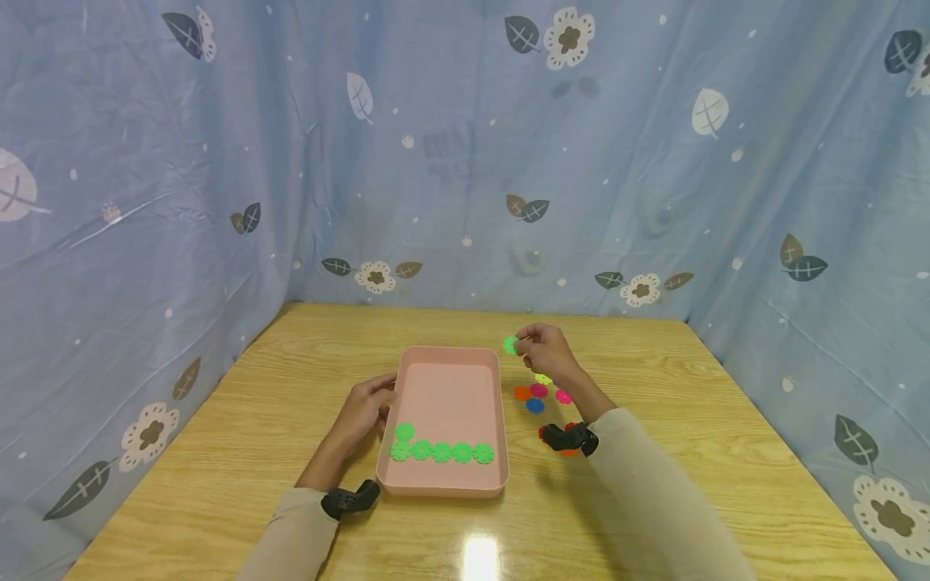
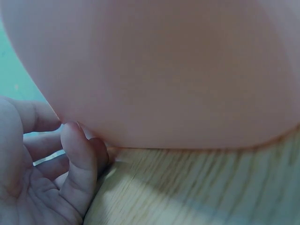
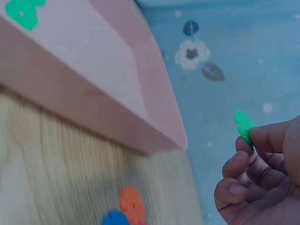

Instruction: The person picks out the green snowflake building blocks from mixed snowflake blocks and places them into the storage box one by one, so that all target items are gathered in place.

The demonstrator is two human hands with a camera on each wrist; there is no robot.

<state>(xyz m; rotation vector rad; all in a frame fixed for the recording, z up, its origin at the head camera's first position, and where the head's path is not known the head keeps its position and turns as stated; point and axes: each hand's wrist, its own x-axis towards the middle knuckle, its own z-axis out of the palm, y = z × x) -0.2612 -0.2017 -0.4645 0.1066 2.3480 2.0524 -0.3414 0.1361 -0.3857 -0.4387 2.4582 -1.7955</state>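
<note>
Right hand [image 1: 546, 353] pinches a green disc [image 1: 511, 345] between thumb and fingers, holding it outside the tray, just beside the far right corner. On my right wrist feed the disc is thin, its rim notched like petals; I take it for stiff plastic. Left hand [image 1: 363, 410] grips the pink tray [image 1: 449, 395] at its left side, thumb and bent fingers at the edge. The tray is a smooth, matte rectangle with shallow walls and rounded corners.

Inside I count six matching pieces [image 1: 442, 452]: five in a row along the near end, close together, and one just beyond the leftmost. I judge the arranging of green pieces partway along: a row and the start of a side are down, the one in my right fingers is not yet placed, and the tray floor beyond has room.

Right of the tray lie a yellow disc [image 1: 543, 378], an orange disc [image 1: 522, 394], a blue disc [image 1: 535, 406] and two pink discs [image 1: 564, 396], with some red and orange partly hidden behind the black wrist camera [image 1: 567, 437]. I spot no other green there, though my right arm may cover some. Grained wood tabletop [image 1: 654, 363] runs back to creased blue cloth [image 1: 450, 121] printed with leaves and flowers.
</note>
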